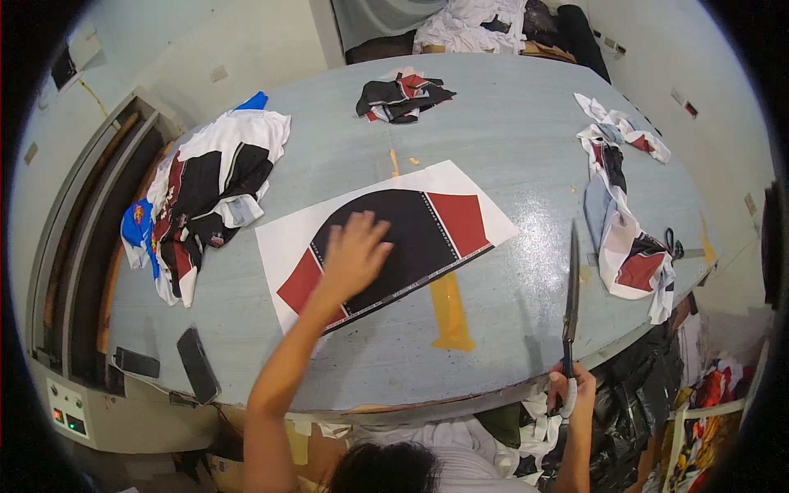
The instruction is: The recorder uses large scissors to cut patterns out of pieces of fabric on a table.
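Note:
A printed fabric panel (411,238) lies flat in the middle of the grey table. Its black, arched centre has a dark red section on each side, with white cloth around the top and ends. My left hand (355,255) rests on its black part with the fingers spread. To the right, near the table's front edge, my right hand (575,388) grips a pair of long dark scissors (570,316) by the handles. Their blades point away from me and look closed. The scissors are apart from the panel.
Crumpled cloth pieces (218,177) lie at the left, with scraps (404,97) at the far side and cloth strips (629,238) at the right. A black phone (197,366) and a small dark box (136,362) sit front left. A roller machine (90,246) flanks the table.

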Available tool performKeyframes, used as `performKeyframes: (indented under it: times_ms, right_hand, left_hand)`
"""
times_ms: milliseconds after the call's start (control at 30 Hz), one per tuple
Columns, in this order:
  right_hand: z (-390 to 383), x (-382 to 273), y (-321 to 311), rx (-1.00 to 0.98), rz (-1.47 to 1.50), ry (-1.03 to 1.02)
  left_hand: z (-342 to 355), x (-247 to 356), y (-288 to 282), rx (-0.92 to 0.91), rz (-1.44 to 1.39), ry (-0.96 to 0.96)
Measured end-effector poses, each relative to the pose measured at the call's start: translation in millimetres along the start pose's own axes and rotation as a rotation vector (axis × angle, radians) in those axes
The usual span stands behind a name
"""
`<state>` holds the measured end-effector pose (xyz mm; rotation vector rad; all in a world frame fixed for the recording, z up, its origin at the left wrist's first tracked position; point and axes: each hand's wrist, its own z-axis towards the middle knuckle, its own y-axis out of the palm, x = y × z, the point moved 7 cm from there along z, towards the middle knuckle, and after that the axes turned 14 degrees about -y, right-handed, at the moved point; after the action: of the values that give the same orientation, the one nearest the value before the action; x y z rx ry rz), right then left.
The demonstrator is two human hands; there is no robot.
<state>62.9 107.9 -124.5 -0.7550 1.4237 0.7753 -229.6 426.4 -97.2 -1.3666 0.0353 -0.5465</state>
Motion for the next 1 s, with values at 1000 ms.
performKeyframes:
  times_ms: [1000]
  right_hand:
    - [-112, 37, 24, -0.639, 0.133, 0.437]
  left_hand:
    - [-99, -152, -54, 0.039, 0.086, -0.324]
